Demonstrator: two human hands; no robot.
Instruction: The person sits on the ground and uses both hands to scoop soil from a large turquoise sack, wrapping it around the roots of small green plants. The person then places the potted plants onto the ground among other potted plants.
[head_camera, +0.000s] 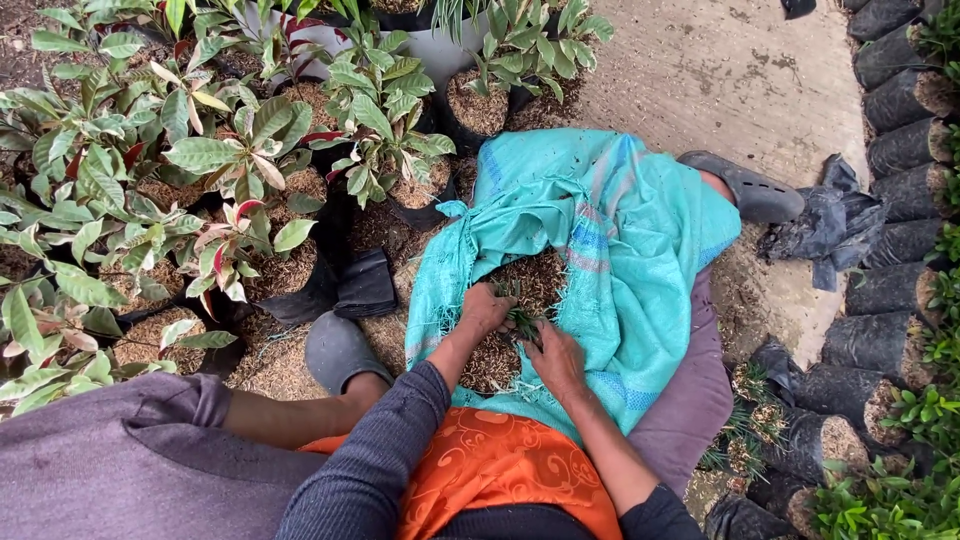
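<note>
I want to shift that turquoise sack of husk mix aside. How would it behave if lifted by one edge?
The turquoise sack is probably floppy: its woven cloth drapes in folds over the lap. The loose husk mix would likely slide and spill from the open mouth, where the left hand and right hand are working.

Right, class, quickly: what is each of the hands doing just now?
Left hand: closed on husk mix in the sack.
Right hand: holding a green seedling.

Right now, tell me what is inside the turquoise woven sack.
The turquoise woven sack holds brown husk-like planting mix at its open mouth. The left hand and right hand grip small green shoots there. The cloth covers the rest.
</note>
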